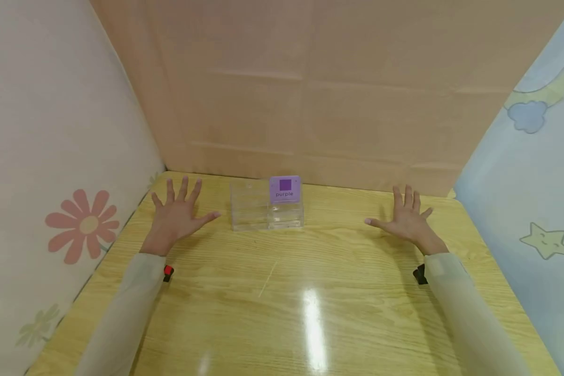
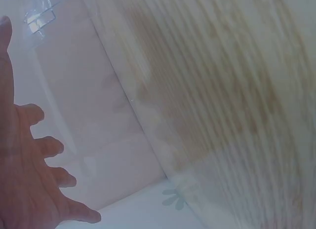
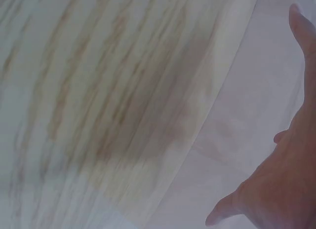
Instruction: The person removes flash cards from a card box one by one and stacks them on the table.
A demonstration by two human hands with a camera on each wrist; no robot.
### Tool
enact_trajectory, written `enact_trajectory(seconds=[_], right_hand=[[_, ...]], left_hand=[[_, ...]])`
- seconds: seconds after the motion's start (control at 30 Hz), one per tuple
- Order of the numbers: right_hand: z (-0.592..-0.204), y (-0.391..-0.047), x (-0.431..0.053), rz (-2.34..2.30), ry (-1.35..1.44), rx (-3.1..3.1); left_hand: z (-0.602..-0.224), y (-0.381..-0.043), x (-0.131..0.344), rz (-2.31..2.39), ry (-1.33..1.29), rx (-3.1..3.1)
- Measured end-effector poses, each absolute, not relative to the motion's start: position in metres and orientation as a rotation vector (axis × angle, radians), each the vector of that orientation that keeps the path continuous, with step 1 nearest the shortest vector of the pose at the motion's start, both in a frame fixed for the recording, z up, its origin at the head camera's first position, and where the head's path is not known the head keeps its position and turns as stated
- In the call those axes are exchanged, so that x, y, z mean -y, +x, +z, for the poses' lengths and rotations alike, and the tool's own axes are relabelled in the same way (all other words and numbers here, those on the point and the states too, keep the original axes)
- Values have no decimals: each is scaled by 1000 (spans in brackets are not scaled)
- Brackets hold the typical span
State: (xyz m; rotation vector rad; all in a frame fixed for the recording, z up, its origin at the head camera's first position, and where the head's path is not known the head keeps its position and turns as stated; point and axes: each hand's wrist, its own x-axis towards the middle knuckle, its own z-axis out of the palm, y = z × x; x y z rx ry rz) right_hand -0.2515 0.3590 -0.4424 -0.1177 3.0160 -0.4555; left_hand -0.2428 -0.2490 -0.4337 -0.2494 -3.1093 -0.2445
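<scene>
A clear plastic holder [image 1: 250, 211] with compartments stands at the back middle of the wooden table. A purple card [image 1: 284, 197] reading "purple", with a dark square on it, sits upright in its right part. To the holder's left, my left hand [image 1: 175, 218] is spread with fingers straight and nothing in it; the thumb tip points toward the holder. On the far right, my right hand [image 1: 406, 222] is likewise spread and holds nothing. Part of the clear holder [image 2: 40, 20] shows at the top left of the left wrist view, beyond the thumb.
Brown paper [image 1: 305, 104] stands behind the table's [image 1: 348, 313] back edge. A wall with a red flower [image 1: 88, 225] borders the left side; a blue wall with a star [image 1: 549, 240] borders the right. Light glares off the tabletop near the front.
</scene>
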Motion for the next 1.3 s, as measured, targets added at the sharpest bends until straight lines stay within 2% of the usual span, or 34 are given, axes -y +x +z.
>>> enact_trajectory(seconds=[1.3], right_hand=[[-444,-258,-352,-485,-159,-2984]], left_hand=[[-426,-243,246,-246,-242,3102]])
